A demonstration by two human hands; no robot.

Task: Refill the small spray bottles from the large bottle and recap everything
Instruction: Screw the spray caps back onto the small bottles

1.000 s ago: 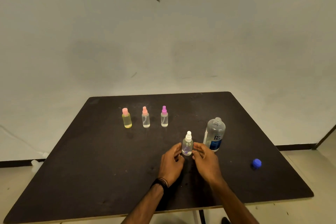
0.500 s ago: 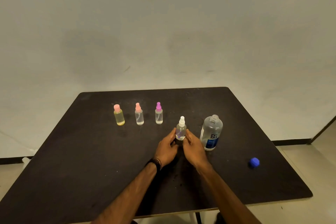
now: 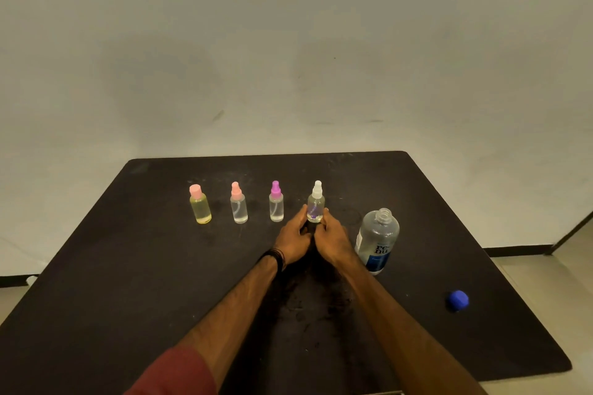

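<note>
A small clear spray bottle with a white cap (image 3: 316, 202) stands upright on the black table (image 3: 128, 282), at the right end of a row. My left hand (image 3: 293, 239) and my right hand (image 3: 332, 239) grip its lower body from both sides. To its left stand a purple-capped bottle (image 3: 276, 205), a pink-capped clear bottle (image 3: 238, 207) and a pink-capped yellow bottle (image 3: 200, 204). The large clear bottle with a blue label (image 3: 377, 239) stands uncapped just right of my right hand. Its blue cap (image 3: 458, 299) lies alone near the table's right edge.
A pale wall rises behind the table. The table's right edge drops to a light floor with a dark baseboard (image 3: 513, 248). A red sleeve (image 3: 179, 375) shows at the bottom.
Both hands slid the white-capped bottle away from me, from beside the large bottle into line with the other small bottles. The other bottles and blue cap stayed put.
</note>
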